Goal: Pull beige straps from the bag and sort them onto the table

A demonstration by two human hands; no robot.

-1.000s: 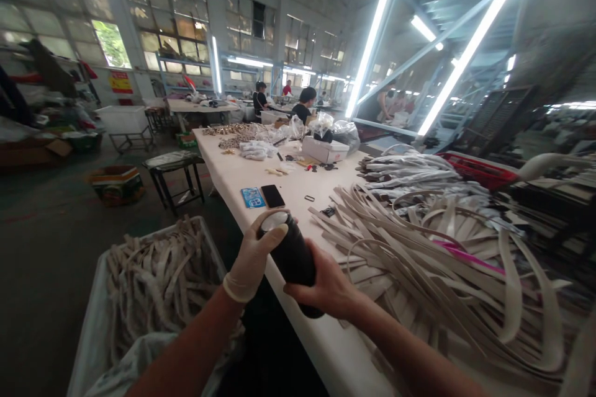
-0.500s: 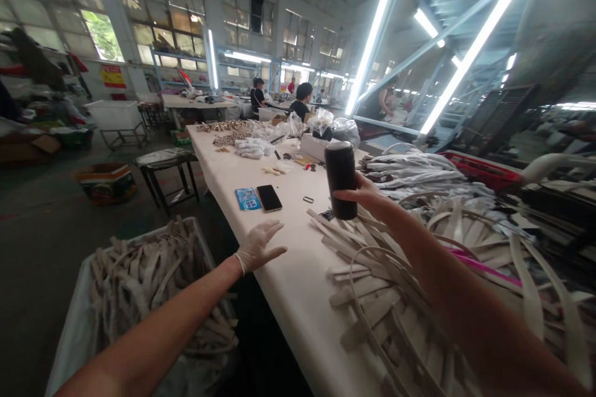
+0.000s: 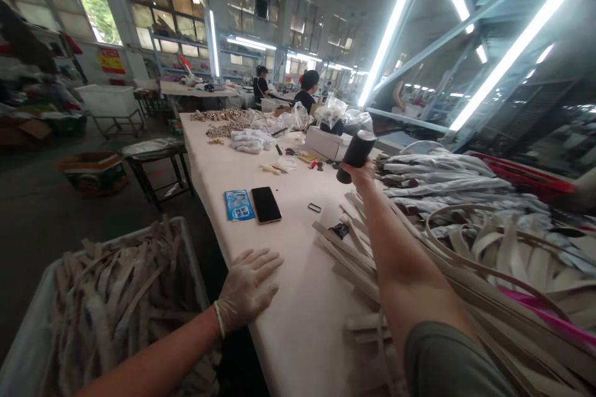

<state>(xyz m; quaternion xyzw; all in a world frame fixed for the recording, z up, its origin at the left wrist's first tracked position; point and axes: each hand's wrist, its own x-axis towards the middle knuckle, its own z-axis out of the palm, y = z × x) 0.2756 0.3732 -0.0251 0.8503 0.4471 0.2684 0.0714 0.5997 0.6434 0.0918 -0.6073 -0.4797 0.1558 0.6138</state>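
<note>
My right hand (image 3: 362, 173) is wrapped round the lower part of a black thermos cup (image 3: 357, 152) with a pale top. The cup leans to the right, above the far part of the table (image 3: 298, 260). In a thin whitish glove, my left hand (image 3: 249, 285) lies flat by the table's left edge with fingers stretched out, holding nothing. Just beyond it are a dark phone (image 3: 266, 205) and a blue packet (image 3: 239, 205). Between the hands lie a small rectangular ring (image 3: 314, 207) and a black buckle-like piece (image 3: 339, 231).
Beige straps (image 3: 493, 248) heap up under and beside my right arm, with white-wrapped bundles (image 3: 447, 170) behind. A bin of straps (image 3: 28, 335) stands at lower left, a stool (image 3: 156, 149) beyond. A white box (image 3: 323, 141) and plastic bags stand farther back. Co-workers (image 3: 307, 92) sit beyond.
My right hand has carried the cup farther away over the table, and the cup has gone from upright to tilted. My left hand has come lower and spread flat at the table edge.
</note>
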